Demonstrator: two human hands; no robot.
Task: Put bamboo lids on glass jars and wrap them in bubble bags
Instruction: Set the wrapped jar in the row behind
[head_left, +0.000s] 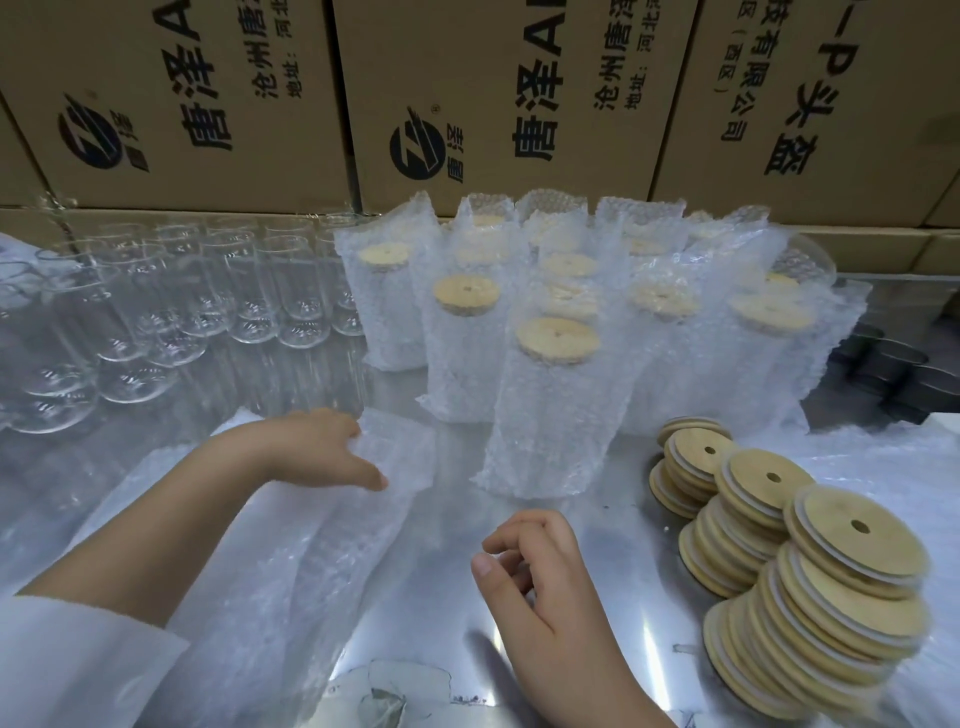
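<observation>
- At the near left, a stack of flat bubble bags (322, 561) is being touched at its far end by the left hand (317, 449), whose arm is being shown coming out of a white sleeve (67, 670). The thumb is being laid straight along the top bag. The fingers are largely being hidden by the back of the hand, so it cannot be told whether a bag is being pinched.
- Just above the steel table (447, 582), toward its front, the right hand (545, 587) is being held with its fingers loosely curled, and nothing is being gripped in them.
- At the table's centre, beyond both hands, wrapped jars (556, 405) are being stood upright in a tight cluster. Each is capped with a bamboo lid and sleeved in a bubble bag, and the nearest one is being shown between the two hands, a little farther back.
- At the left rear, empty glass jars (156, 312) without lids are being stood in rows beside the wrapped cluster.
- On the right, loose bamboo lids (831, 587), each with a small centre hole, are being piled in leaning stacks near the right hand.
- Behind the table, cardboard boxes (182, 104) printed with black characters and a round logo are being stacked like a wall.
</observation>
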